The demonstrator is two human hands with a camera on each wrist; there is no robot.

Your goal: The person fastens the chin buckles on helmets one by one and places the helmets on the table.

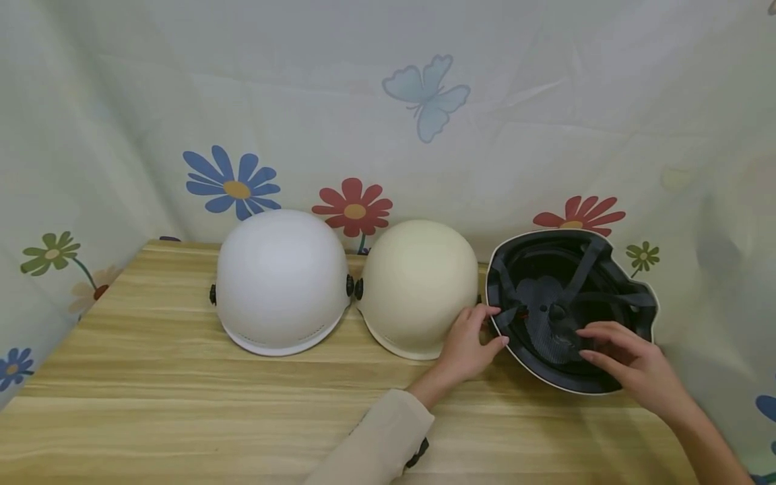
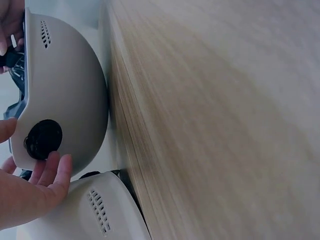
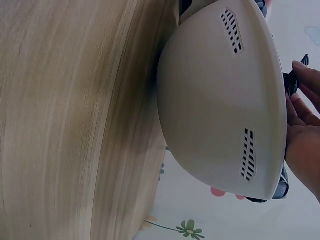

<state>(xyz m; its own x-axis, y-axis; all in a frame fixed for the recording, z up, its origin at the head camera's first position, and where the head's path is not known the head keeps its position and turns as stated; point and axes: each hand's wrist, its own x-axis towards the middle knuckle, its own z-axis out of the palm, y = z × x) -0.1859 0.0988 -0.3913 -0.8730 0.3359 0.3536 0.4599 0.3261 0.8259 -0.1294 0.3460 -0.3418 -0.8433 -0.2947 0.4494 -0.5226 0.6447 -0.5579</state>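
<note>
An upturned helmet (image 1: 527,364) lies at the right end of the table, its black lining and straps facing up. My left hand (image 1: 468,347) grips its left rim, the fingers on the outer shell by a round black knob (image 2: 44,139) and the thumb at the edge. Over the open side, my right hand (image 1: 639,370) pinches a small black strap piece (image 3: 292,82) between thumb and fingers; its exact kind is unclear. A cream helmet (image 1: 421,283) stands dome-up just left of my left hand. Further left is a white helmet (image 1: 281,276), also dome-up.
The three helmets stand in a row along the back of the wooden table (image 1: 182,411). Behind and beside them hangs a pale curtain (image 1: 515,135) with printed flowers and a butterfly. The helmet on the right lies close to the curtain.
</note>
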